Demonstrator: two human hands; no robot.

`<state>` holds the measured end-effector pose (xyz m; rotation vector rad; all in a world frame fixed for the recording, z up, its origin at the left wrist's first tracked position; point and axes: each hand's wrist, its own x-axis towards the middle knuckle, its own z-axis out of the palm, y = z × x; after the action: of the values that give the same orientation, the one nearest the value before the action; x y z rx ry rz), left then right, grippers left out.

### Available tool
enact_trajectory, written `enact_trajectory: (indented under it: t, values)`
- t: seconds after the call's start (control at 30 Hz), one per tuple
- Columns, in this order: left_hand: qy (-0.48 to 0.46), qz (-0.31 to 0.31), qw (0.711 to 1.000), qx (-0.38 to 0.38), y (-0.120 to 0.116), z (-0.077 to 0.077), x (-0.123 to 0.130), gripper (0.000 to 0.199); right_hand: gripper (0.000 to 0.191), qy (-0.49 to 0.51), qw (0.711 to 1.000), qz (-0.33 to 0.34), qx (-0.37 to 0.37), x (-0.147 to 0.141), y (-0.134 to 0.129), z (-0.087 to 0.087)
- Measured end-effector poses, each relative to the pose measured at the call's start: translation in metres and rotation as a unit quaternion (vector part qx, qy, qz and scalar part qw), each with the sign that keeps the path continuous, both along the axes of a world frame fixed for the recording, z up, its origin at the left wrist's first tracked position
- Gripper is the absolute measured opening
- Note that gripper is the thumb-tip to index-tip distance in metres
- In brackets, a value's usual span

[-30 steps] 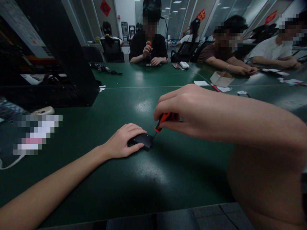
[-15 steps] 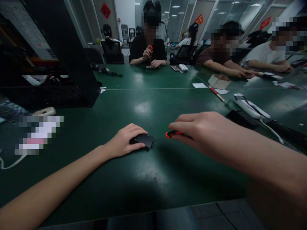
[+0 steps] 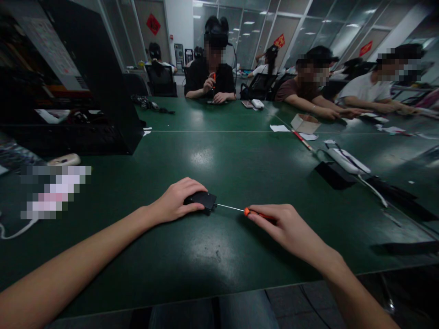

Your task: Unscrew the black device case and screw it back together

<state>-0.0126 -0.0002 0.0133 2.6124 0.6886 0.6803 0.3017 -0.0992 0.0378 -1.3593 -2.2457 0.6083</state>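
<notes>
A small black box-shaped device (image 3: 206, 202) lies on the green table (image 3: 154, 265), and my left hand (image 3: 183, 196) grips it from the left with fingers over the top and thumb along the near side. My right hand (image 3: 283, 224) is closed round the orange and black handle of a screwdriver (image 3: 230, 208). Its thin shaft points left, nearly level, and the tip meets or almost meets the device's right end. Whether the tip is seated in anything is too small to tell.
A tall black cabinet (image 3: 103, 91) stands at the left. To the right are a white power strip (image 3: 348, 160), a black box (image 3: 334, 175) and an open carton (image 3: 305, 124). Across the table a person (image 3: 212, 75) holds an orange-handled tool; two more people sit at the right.
My right hand has dropped lower and toward me, so the screwdriver now tilts slightly down to the right. My left hand and the device stay nearly in place.
</notes>
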Motion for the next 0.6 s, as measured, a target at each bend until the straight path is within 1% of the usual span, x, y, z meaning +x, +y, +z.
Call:
enact_trajectory:
  t: [0.07, 0.1, 0.13, 0.2, 0.3, 0.37, 0.47, 0.53, 0.6]
  values:
    - [-0.003, 0.001, 1.0, 0.0, 0.0, 0.0, 0.0, 0.04, 0.039, 0.025, 0.998, -0.011, -0.057, -0.004, 0.001, -0.011]
    - [-0.004, 0.001, 1.0, -0.001, 0.0, 0.0, 0.001, 0.039, 0.04, 0.031, 0.997, -0.012, -0.067, -0.006, 0.002, -0.015]
    - [-0.005, 0.002, 1.0, -0.001, 0.0, 0.0, 0.001, 0.039, 0.041, 0.033, 0.997, -0.01, -0.066, -0.007, 0.002, -0.018]
    - [-0.007, 0.002, 1.0, -0.002, -0.001, -0.001, 0.001, 0.039, 0.04, 0.019, 0.999, 0.001, -0.039, -0.008, 0.005, -0.021]
    - [-0.009, 0.003, 1.0, -0.002, -0.001, -0.001, 0.001, 0.039, 0.04, -0.064, 0.997, 0.047, 0.009, -0.001, 0.017, -0.017]
    - [-0.012, 0.002, 1.0, -0.001, -0.001, -0.002, 0.001, 0.038, 0.046, -0.132, 0.987, 0.088, 0.042, 0.006, 0.032, -0.011]
    - [-0.013, -0.001, 1.0, 0.001, -0.001, -0.002, 0.001, 0.039, 0.058, -0.204, 0.963, 0.144, 0.104, 0.012, 0.066, -0.004]
    - [-0.012, -0.002, 1.0, 0.002, -0.001, -0.002, 0.0, 0.038, 0.065, -0.235, 0.947, 0.169, 0.139, 0.008, 0.091, -0.003]
    - [-0.013, -0.002, 1.0, 0.002, -0.001, -0.002, 0.0, 0.038, 0.072, -0.25, 0.937, 0.184, 0.162, 0.0, 0.111, -0.009]
